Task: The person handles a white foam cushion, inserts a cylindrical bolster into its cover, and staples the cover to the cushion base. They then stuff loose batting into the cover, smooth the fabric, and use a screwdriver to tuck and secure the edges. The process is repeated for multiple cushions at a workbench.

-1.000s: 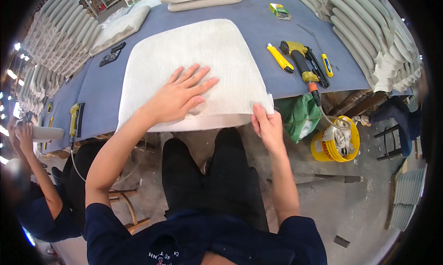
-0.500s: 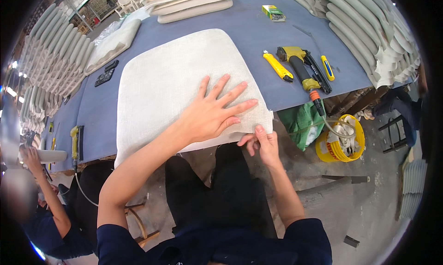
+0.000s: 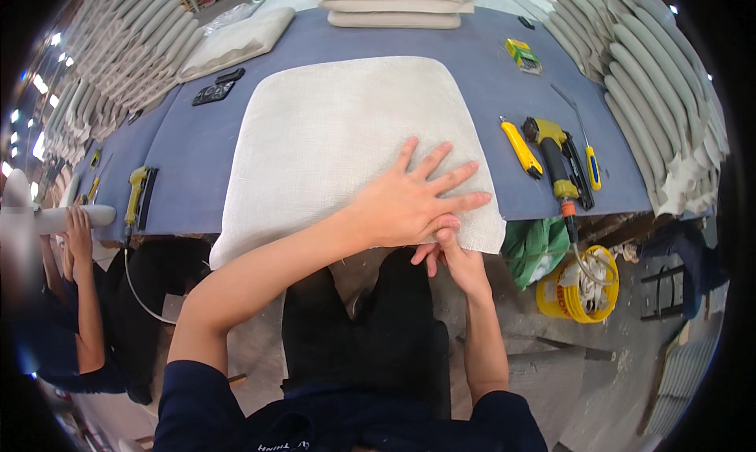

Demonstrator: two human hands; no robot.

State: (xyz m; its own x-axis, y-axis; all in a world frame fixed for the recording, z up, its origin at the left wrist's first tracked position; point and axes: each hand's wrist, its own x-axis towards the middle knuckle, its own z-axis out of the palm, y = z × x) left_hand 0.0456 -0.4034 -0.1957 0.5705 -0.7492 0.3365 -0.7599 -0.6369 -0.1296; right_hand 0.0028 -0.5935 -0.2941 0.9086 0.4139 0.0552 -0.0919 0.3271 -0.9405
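A large off-white woven fabric cover (image 3: 346, 137) lies flat on the blue-grey work table (image 3: 488, 66), its near edge overhanging the table's front. My left hand (image 3: 413, 200) reaches across and presses flat on the cover's near right corner, fingers spread. My right hand (image 3: 449, 255) is just beneath it at the cover's front edge, fingers curled up around the hem from below and partly hidden by the left hand.
A yellow utility knife (image 3: 521, 148), a yellow-and-black pneumatic stapler (image 3: 554, 159) and a screwdriver (image 3: 591, 164) lie right of the cover. Stacked cushions (image 3: 394, 3) sit at the back. A yellow bucket (image 3: 579, 287) stands on the floor; another person (image 3: 75, 294) sits left.
My left hand has slid rightward across the cover to its near right corner. My right hand has moved left under that corner's edge, and the view has shifted closer.
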